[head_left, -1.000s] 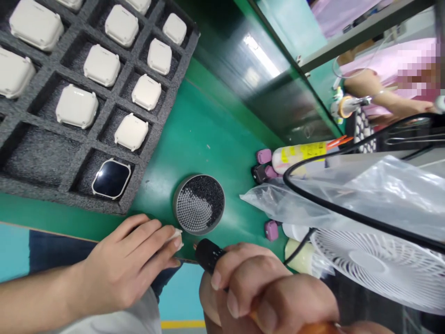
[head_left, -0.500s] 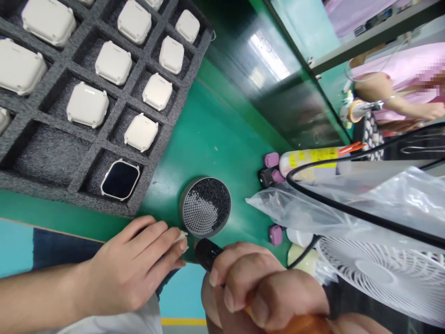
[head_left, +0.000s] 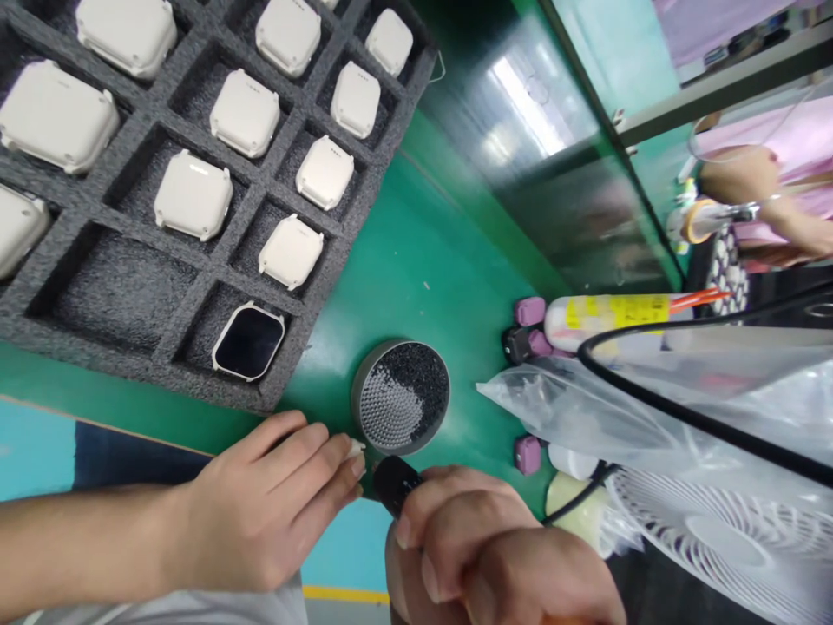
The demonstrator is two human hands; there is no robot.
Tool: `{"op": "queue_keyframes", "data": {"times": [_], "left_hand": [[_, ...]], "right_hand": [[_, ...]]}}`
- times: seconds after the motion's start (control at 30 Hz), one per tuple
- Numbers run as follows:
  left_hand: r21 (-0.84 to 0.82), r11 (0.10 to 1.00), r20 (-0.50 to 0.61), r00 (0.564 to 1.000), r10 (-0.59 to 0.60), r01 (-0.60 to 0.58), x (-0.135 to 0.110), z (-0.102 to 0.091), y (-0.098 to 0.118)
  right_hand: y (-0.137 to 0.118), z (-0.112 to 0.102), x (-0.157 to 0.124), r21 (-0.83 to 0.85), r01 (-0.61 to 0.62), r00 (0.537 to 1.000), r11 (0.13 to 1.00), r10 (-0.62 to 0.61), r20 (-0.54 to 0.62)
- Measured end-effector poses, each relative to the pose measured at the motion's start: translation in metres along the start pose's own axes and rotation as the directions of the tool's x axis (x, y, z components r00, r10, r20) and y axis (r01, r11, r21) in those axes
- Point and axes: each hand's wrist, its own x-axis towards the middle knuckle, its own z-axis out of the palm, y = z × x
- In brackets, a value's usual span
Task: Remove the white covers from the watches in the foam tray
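Note:
My left hand [head_left: 273,495] is closed around a white watch case [head_left: 356,449]; only a small edge of it shows past the fingertips. In my right hand [head_left: 501,551] is an electric screwdriver [head_left: 394,483], black at the nose, with an orange part at the bottom edge. Its tip points at the watch case from the right; whether they touch is hard to see. Just beyond both hands stands a round grey dish [head_left: 387,406] with a dimpled surface, partly covered by tiny black screws [head_left: 416,369].
At upper left a grey foam tray [head_left: 214,260] holds several white watch cases [head_left: 193,194] and one face-up watch [head_left: 249,341]. To the right lie purple blocks [head_left: 528,455], a bottle [head_left: 608,317], a plastic bag [head_left: 553,399], a black cable [head_left: 651,399] and a white fan [head_left: 722,538]. Another person's arm [head_left: 748,178] shows beyond.
The view has shifted slightly, so the tray, dish and bench sit further right in the picture. Both hands keep their holds, with the screwdriver tip still beside the watch case.

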Motion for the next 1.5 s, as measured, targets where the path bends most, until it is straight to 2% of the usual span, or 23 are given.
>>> {"op": "queue_keyframes", "data": {"times": [0.1, 0.17, 0.23, 0.27, 0.33, 0.4, 0.47, 0.5, 0.6, 0.63, 0.77, 0.83, 1.0, 1.1, 1.3, 1.5], "left_hand": [[0.009, 1.0, -0.018, 1.0, 0.001, -0.001, 0.0, 0.0, 0.001], [0.003, 1.0, -0.042, 0.999, -0.003, 0.003, -0.001, 0.002, 0.002], [0.002, 1.0, -0.066, 0.998, -0.018, 0.018, -0.001, 0.004, 0.004], [0.012, 0.999, -0.08, 0.996, -0.035, 0.036, 0.0, 0.005, 0.005], [0.053, 0.995, -0.105, 0.991, -0.082, 0.087, 0.0, 0.006, 0.007], [0.084, 0.99, -0.125, 0.987, -0.103, 0.114, 0.001, 0.005, 0.008], [0.058, 0.996, -0.086, 0.994, -0.068, 0.074, 0.001, 0.001, 0.006], [0.032, 0.999, -0.056, 0.998, -0.035, 0.037, 0.0, 0.0, 0.005], [-0.022, 0.999, 0.011, 0.999, 0.039, -0.039, -0.003, -0.002, 0.002], [-0.019, 0.999, 0.013, 0.999, 0.041, -0.041, -0.004, -0.001, 0.001], [0.029, 0.999, -0.016, 1.0, -0.013, 0.013, -0.003, 0.003, 0.004], [0.017, 0.999, -0.018, 0.999, -0.034, 0.034, -0.001, 0.002, 0.006], [-0.073, 0.997, 0.095, 0.995, -0.023, 0.03, -0.002, -0.007, 0.003], [-0.095, 0.995, 0.085, 0.996, -0.018, 0.026, -0.004, -0.007, 0.0], [-0.032, 0.999, 0.048, 0.998, -0.035, 0.036, -0.003, 0.0, 0.0], [0.001, 1.0, 0.056, 0.998, -0.023, 0.023, -0.001, -0.002, 0.0]], "right_hand": [[-0.001, 0.001, 0.001, 0.074, -0.027, 0.998, 0.997, 0.023, 0.06], [-0.002, 0.009, 0.001, 0.053, -0.046, 0.999, 0.998, 0.045, 0.023], [0.001, 0.017, 0.001, 0.035, 0.057, 0.989, 0.998, -0.051, -0.14], [0.003, 0.021, 0.001, 0.035, 0.161, 0.964, 0.986, -0.15, -0.219], [0.008, 0.022, 0.004, 0.039, 0.358, 0.908, 0.933, -0.338, -0.249], [0.01, 0.019, 0.007, 0.033, 0.439, 0.861, 0.898, -0.41, -0.299], [0.008, 0.014, 0.01, 0.012, 0.421, 0.834, 0.907, -0.382, -0.398], [0.006, 0.012, 0.01, 0.008, 0.367, 0.836, 0.93, -0.326, -0.44], [-0.002, 0.01, 0.009, 0.049, 0.211, 0.892, 0.976, -0.172, -0.418], [-0.003, 0.011, 0.009, 0.062, 0.193, 0.891, 0.979, -0.149, -0.429], [0.003, 0.012, 0.007, 0.047, 0.252, 0.845, 0.966, -0.196, -0.497], [0.008, 0.013, 0.007, 0.058, 0.253, 0.854, 0.966, -0.195, -0.482], [0.004, 0.014, 0.009, 0.075, 0.187, 0.868, 0.98, -0.129, -0.479], [-0.002, 0.014, 0.009, 0.062, 0.178, 0.876, 0.982, -0.13, -0.465], [-0.007, 0.003, 0.009, -0.091, 0.023, 0.936, 0.996, -0.053, -0.347], [-0.005, 0.003, 0.006, -0.097, 0.04, 0.948, 0.994, -0.069, -0.31]]}}
